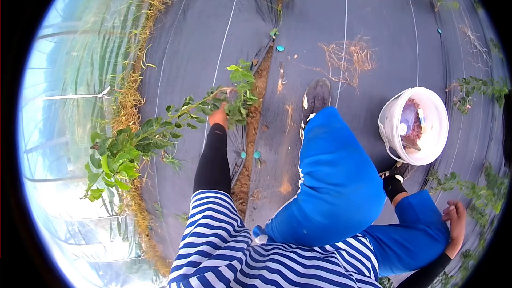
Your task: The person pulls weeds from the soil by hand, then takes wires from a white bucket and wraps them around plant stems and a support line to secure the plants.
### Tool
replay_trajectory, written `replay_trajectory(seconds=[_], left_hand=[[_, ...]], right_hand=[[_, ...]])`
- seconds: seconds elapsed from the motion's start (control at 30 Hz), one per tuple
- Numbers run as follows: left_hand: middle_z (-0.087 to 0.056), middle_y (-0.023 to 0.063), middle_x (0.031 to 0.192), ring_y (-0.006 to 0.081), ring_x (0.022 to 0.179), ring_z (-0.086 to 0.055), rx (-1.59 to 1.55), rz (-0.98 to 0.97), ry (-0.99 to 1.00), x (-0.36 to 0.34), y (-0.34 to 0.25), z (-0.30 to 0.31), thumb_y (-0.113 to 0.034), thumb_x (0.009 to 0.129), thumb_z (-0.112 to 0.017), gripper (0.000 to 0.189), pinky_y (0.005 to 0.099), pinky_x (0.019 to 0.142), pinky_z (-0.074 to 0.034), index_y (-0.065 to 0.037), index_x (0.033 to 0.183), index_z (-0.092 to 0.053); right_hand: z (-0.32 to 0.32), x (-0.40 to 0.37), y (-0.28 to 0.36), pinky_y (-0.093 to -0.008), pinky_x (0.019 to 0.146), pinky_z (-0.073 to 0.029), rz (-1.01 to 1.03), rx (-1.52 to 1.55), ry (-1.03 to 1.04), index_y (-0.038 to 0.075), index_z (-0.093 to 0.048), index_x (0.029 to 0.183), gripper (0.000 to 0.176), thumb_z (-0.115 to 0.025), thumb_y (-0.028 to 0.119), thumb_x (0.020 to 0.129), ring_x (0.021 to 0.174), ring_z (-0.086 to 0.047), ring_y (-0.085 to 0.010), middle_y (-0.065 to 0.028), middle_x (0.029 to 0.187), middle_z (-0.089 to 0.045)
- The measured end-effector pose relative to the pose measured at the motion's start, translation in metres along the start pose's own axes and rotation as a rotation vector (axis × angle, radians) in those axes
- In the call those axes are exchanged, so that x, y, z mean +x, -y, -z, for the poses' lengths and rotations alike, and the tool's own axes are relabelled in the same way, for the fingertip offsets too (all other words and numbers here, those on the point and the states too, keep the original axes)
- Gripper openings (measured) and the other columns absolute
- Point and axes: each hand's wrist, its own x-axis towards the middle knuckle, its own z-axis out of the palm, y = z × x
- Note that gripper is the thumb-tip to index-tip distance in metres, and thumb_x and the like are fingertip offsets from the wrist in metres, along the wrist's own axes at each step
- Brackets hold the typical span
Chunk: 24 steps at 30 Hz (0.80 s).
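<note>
Head view looks down on a person crouching on black ground cover (368,32) in blue trousers and a striped top. The left hand (218,116) reaches forward on a black-sleeved arm, and its grip is pressed together around a leafy stem (154,134). The hand clasps the stem near its upper end, just beside a strip of bare soil (250,128) that runs between two sheets of the cover. From the hand the stem trails out to the left and down, its leaves ending over the dry grass by the clear plastic wall (69,101). The right hand (456,223) sits low at the frame's edge, beside the right knee and well apart from the stem; it seems to hold nothing, though whether its fingers are curled or spread I cannot tell in the warped corner. A white bucket (389,128) stands on the cover between the two knees' far side and a dark shoe (316,96)
</note>
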Motion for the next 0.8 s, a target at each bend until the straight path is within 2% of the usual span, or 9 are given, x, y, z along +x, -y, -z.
replay_trajectory(seconds=[0.1, 0.17, 0.2, 0.27, 0.3, 0.37, 0.47, 0.57, 0.8], left_hand=[[-0.062, 0.0135, 0.073, 0.0298, 0.069, -0.062, -0.321, 0.045, -0.004, 0.016, 0.026, -0.036, -0.024, 0.080, -0.059, 0.029, 0.0396, 0.062, -0.045, -0.014, 0.106, -0.056], [-0.061, 0.0141, 0.072, 0.0334, 0.070, -0.060, -1.399, 0.666, 0.177, 0.012, 0.019, -0.019, -0.012, 0.073, -0.060, 0.044, 0.0418, 0.061, -0.045, -0.015, 0.115, -0.050], [-0.061, 0.0141, 0.072, 0.0334, 0.070, -0.060, -1.397, 0.668, 0.178, 0.015, 0.034, -0.040, -0.012, 0.073, -0.060, 0.044, 0.0418, 0.061, -0.045, -0.015, 0.115, -0.050], [-0.057, 0.0096, 0.066, 0.0312, 0.059, -0.057, -0.363, -0.239, -0.192, 0.026, 0.085, -0.103, -0.012, 0.072, -0.063, 0.032, 0.0393, 0.055, -0.044, -0.011, 0.103, -0.054], [-0.057, 0.0096, 0.066, 0.0312, 0.059, -0.057, -0.364, -0.237, -0.193, 0.027, 0.091, -0.103, -0.012, 0.072, -0.063, 0.032, 0.0393, 0.055, -0.044, -0.011, 0.103, -0.054], [-0.051, 0.0010, 0.062, 0.0189, 0.049, -0.048, -0.810, -0.062, -0.014, 0.028, 0.100, -0.106, -0.019, 0.076, -0.066, 0.016, 0.0323, 0.043, -0.037, -0.011, 0.085, -0.054], [-0.034, -0.0035, 0.054, 0.0069, 0.043, -0.034, -1.528, 0.785, 0.261, -0.036, -0.005, 0.042, -0.034, 0.080, -0.064, 0.033, 0.0224, 0.034, -0.022, -0.013, 0.069, -0.042], [-0.033, -0.0059, 0.055, 0.0056, 0.043, -0.034, -1.664, 0.761, 0.275, -0.051, 0.011, 0.034, -0.038, 0.081, -0.063, 0.033, 0.0200, 0.034, -0.022, -0.016, 0.071, -0.041], [-0.059, -0.0014, 0.084, 0.0075, 0.066, -0.052, -2.256, 0.440, 0.236, -0.126, 0.018, 0.041, -0.026, 0.084, -0.058, 0.018, 0.0197, 0.050, -0.040, -0.013, 0.096, -0.058]], right_hand=[[0.000, 0.001, -0.001, -0.0214, 0.055, -0.041, -0.003, 0.016, 0.006, 0.003, -0.053, 0.101, 0.025, -0.048, 0.025, 0.090, 0.059, -0.051, -0.0095, -0.0021, 0.072, -0.053], [0.001, 0.001, 0.001, -0.0209, 0.056, -0.040, -0.009, 0.020, 0.015, 0.002, -0.052, 0.102, 0.028, -0.049, 0.027, 0.090, 0.059, -0.050, -0.0086, -0.0019, 0.072, -0.052], [0.001, 0.001, 0.002, -0.0210, 0.055, -0.040, -0.007, 0.011, 0.014, 0.001, -0.052, 0.102, 0.029, -0.049, 0.028, 0.090, 0.059, -0.050, -0.0086, -0.0020, 0.072, -0.052], [0.001, 0.002, 0.004, -0.0210, 0.055, -0.040, -0.003, 0.002, 0.016, 0.001, -0.052, 0.102, 0.030, -0.049, 0.029, 0.090, 0.059, -0.050, -0.0086, -0.0021, 0.072, -0.052], [0.001, 0.002, 0.005, -0.0212, 0.055, -0.040, -0.001, 0.002, 0.019, 0.001, -0.052, 0.101, 0.031, -0.049, 0.029, 0.090, 0.059, -0.050, -0.0087, -0.0022, 0.072, -0.052], [0.001, 0.003, 0.006, -0.0213, 0.055, -0.040, 0.005, 0.000, 0.022, 0.001, -0.053, 0.101, 0.031, -0.050, 0.030, 0.090, 0.059, -0.050, -0.0089, -0.0023, 0.071, -0.052], [-0.001, 0.003, 0.010, -0.0214, 0.055, -0.041, 0.007, -0.007, 0.008, 0.001, -0.053, 0.100, 0.032, -0.050, 0.031, 0.090, 0.059, -0.050, -0.0091, -0.0024, 0.071, -0.052], [-0.002, 0.001, 0.012, -0.0213, 0.055, -0.040, 0.005, 0.006, 0.008, 0.001, -0.052, 0.100, 0.033, -0.050, 0.032, 0.089, 0.059, -0.050, -0.0093, -0.0023, 0.071, -0.052], [-0.001, 0.002, 0.012, -0.0217, 0.054, -0.039, 0.029, -0.001, 0.002, 0.002, -0.053, 0.099, 0.034, -0.050, 0.034, 0.089, 0.057, -0.051, -0.0096, -0.0023, 0.070, -0.052]])
